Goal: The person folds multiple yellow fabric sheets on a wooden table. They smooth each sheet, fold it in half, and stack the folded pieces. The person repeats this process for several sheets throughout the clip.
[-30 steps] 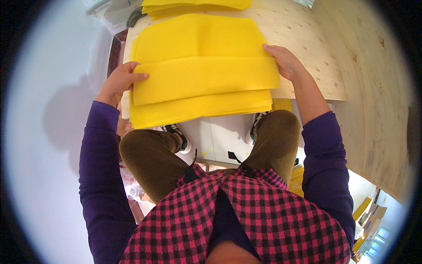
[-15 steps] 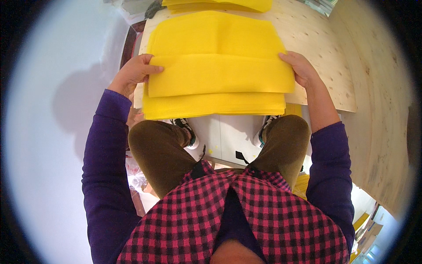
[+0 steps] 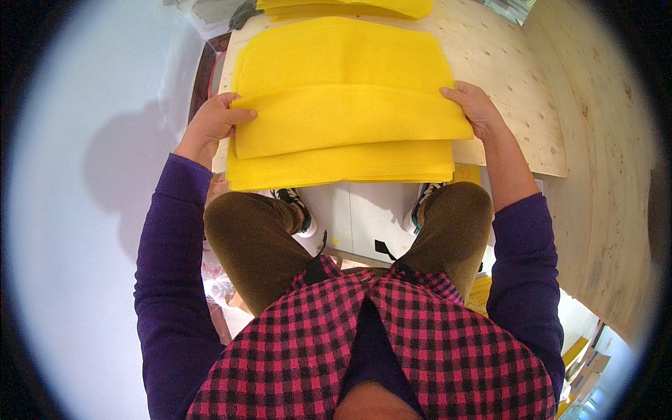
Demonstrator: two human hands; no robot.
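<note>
A yellow fabric-like sheet [image 3: 350,120] is stretched between my two hands, its near part folded or lapped over the layers beneath. My left hand [image 3: 218,120] pinches its left edge, thumb on top. At the right edge, my right hand [image 3: 476,106] grips the same sheet, with its thumb on top and the other fingers mostly hidden. Under it lies a stack of similar yellow sheets [image 3: 336,164] whose near edges stick out toward me past the table edge. How many layers my fingers hold cannot be made out.
A wooden board tabletop [image 3: 514,105] bears the stack. Another yellow pile [image 3: 343,8] lies at its far end. A tall wooden panel [image 3: 595,175] stands on the right, a pale wall [image 3: 105,210] on the left. More yellow material [image 3: 479,294] is low by my right leg.
The held sheet's near edge has tilted: its left corner is lower and its right corner slightly higher. My left hand has moved slightly nearer to me; the stack below stays put.
</note>
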